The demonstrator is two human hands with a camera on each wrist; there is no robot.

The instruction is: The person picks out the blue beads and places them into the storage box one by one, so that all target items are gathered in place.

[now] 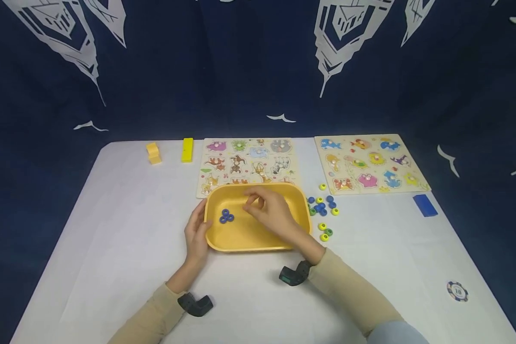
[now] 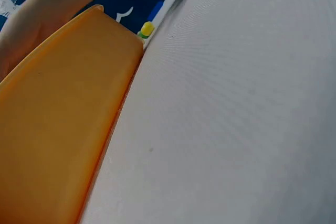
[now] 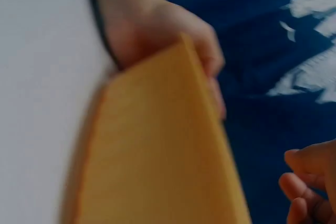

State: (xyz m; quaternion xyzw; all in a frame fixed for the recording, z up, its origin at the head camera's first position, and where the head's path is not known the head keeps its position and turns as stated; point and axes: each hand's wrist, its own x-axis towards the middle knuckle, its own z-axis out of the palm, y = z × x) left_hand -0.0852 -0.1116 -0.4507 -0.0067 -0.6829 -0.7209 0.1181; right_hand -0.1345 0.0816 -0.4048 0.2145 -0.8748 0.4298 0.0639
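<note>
Yellow tray (image 1: 241,235), hands (image 1: 196,234) (image 1: 270,210): left gripping, right over

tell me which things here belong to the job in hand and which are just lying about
Seemingly part of the job:
yellow tray, held by the left hand
right hand, over the tray
three blue beads in the tray
loose beads beside it

Apparently just lying about:
two animal puzzle boards
yellow block
light orange blocks
blue rectangle
round chip
</note>
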